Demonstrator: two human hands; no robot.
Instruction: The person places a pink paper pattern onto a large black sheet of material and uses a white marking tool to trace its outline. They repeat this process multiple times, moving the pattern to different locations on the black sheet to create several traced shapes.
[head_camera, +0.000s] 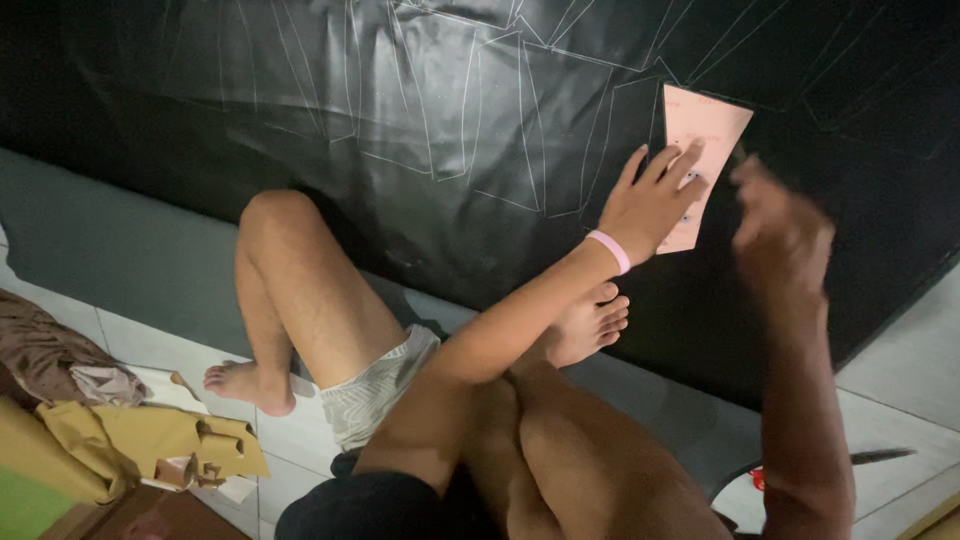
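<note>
A pale pink card template (705, 140), flat and roughly rectangular with angled corners, lies on a large sheet of black glossy material (420, 130) spread over the floor. The sheet is covered with thin white outlines of similar shapes. The person's left hand (655, 200), with a pink band (609, 250) at the wrist, presses the template down with its fingers spread flat across the lower half, gripping nothing. The right hand (780, 225) is blurred just beside the template's right edge; whether its fingers are clenched or hold something cannot be told. The person sits on pale floor tiles (900, 400), bare legs folded. Crumpled yellow cloth (150, 435) lies at the lower left.
</note>
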